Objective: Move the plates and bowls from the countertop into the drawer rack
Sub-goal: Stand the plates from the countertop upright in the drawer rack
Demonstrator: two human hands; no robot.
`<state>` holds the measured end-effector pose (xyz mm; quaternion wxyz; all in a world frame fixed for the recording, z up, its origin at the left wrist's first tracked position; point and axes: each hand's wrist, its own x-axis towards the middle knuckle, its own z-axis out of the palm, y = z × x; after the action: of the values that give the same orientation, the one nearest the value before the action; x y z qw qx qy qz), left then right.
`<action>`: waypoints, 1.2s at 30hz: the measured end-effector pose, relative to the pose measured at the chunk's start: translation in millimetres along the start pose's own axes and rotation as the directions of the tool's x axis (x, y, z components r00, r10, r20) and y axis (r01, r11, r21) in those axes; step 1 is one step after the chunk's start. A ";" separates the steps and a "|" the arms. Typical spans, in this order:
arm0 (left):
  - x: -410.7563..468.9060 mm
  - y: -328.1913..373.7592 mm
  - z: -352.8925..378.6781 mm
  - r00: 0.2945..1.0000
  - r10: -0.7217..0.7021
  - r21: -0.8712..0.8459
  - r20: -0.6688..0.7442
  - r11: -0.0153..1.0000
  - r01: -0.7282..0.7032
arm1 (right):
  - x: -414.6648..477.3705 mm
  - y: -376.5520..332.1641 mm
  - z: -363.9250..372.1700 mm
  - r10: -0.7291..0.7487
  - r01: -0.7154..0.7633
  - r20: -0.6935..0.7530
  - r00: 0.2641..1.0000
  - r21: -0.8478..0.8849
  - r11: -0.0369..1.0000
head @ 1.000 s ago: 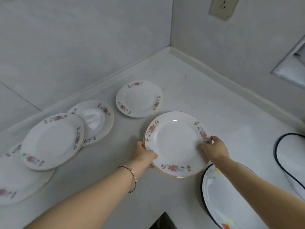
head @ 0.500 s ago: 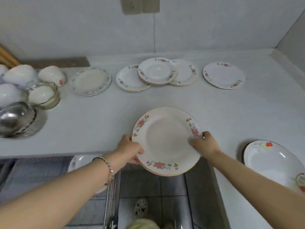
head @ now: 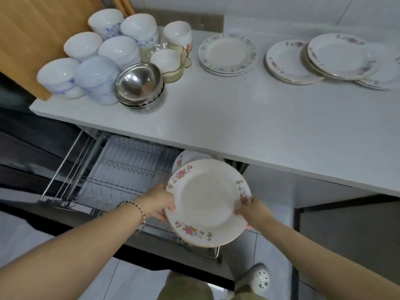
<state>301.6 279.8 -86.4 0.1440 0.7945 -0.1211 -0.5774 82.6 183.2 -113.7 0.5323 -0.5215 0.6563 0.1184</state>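
Observation:
I hold a white floral-rimmed plate [head: 207, 202] over the right end of the open wire drawer rack [head: 121, 169]. My left hand [head: 161, 201] grips its left edge and my right hand [head: 253, 212] grips its right edge. A second plate [head: 184, 160] stands in the rack just behind it, mostly hidden. On the countertop [head: 249, 118] lie more plates [head: 227, 54], with stacks [head: 337, 56] at the far right. White bowls [head: 95, 72] and steel bowls [head: 138, 83] crowd its left end.
A wooden board [head: 32, 35] leans behind the bowls at the left. A glass bowl [head: 173, 59] holds a small white one. The rack's left part shows bare wires. Below are tiled floor and my shoe [head: 258, 278].
I lifted the plate off the countertop, carried it past the front edge and lowered it over the drawer rack. My view swung left and down, bringing the bowls and rack into sight.

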 end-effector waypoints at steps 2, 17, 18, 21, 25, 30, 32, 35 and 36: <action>26.5 -12.8 -19.9 1.000 -0.016 0.014 -0.015 1.000 0.017 | 12.1 -10.3 33.1 0.046 -0.046 0.004 0.999 0.022 0.999; 235.4 -14.5 -51.9 0.987 0.081 0.255 -0.139 0.966 -0.043 | 141.7 -46.0 150.4 0.281 -0.217 -0.283 0.917 0.236 0.947; 244.4 -12.5 -49.0 0.986 0.094 0.261 -0.135 0.964 -0.056 | 147.4 -45.5 153.8 0.304 -0.223 -0.312 0.900 0.269 0.937; 258.8 -7.7 -44.2 0.974 0.178 0.288 -0.141 0.949 -0.131 | 157.6 -43.9 162.1 0.367 -0.241 -0.382 0.848 0.339 0.909; 265.8 -11.7 -39.2 0.938 0.292 0.271 -0.186 0.933 -0.236 | 159.6 -38.6 167.9 0.420 -0.220 -0.402 0.814 0.456 0.862; 253.0 -22.1 -34.7 0.960 0.213 0.030 -0.181 0.977 -0.211 | 153.6 -44.7 183.4 0.580 -0.326 -0.068 0.812 0.771 0.548; 247.9 -21.5 -28.5 0.991 0.100 -0.124 -0.092 0.986 -0.111 | 157.7 -49.4 186.3 0.563 -0.307 0.000 0.827 0.838 0.451; 248.2 -17.4 -18.4 0.999 0.042 -0.167 -0.009 0.985 -0.043 | 160.8 -55.6 181.0 0.524 -0.302 -0.001 0.852 0.816 0.493; 248.1 -15.0 -16.3 0.999 0.035 -0.148 0.003 0.988 -0.034 | 162.7 -53.9 180.8 0.503 -0.301 -0.008 0.864 0.794 0.529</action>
<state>393.0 206.2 -306.1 0.2122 0.7778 -0.0923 -0.5844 248.3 197.7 -299.2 0.5779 -0.0864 0.8032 -0.1158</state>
